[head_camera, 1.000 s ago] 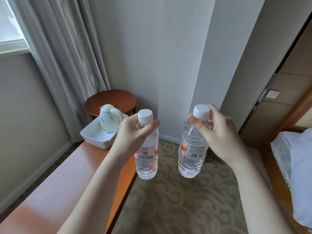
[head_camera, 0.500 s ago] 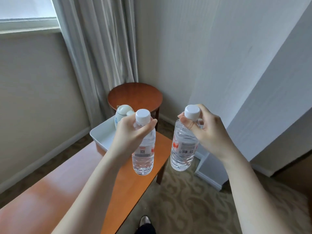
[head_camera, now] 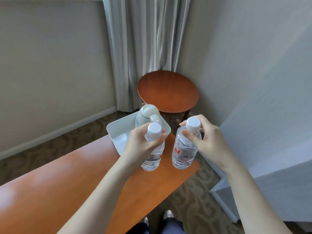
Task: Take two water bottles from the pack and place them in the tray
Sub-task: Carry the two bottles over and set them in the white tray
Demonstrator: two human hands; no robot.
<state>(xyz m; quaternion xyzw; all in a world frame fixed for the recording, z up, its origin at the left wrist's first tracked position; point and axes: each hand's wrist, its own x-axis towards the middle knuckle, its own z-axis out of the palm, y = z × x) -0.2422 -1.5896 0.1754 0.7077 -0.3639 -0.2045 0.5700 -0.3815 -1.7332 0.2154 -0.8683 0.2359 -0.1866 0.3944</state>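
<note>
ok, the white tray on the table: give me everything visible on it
The white tray is a shallow, rounded-corner rectangle, seemingly plastic, sitting flat at the far end of the orange-brown table. A white kettle stands in its far corner; the rest of its floor looks bare. The left hand and its bottle hide its near right part. Neither bottle is in it yet.

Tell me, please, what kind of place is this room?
Probably a hotel room. A white tray with a white kettle stands on a long wooden desk; a small round table, patterned carpet and full-length curtains fit too.
</note>
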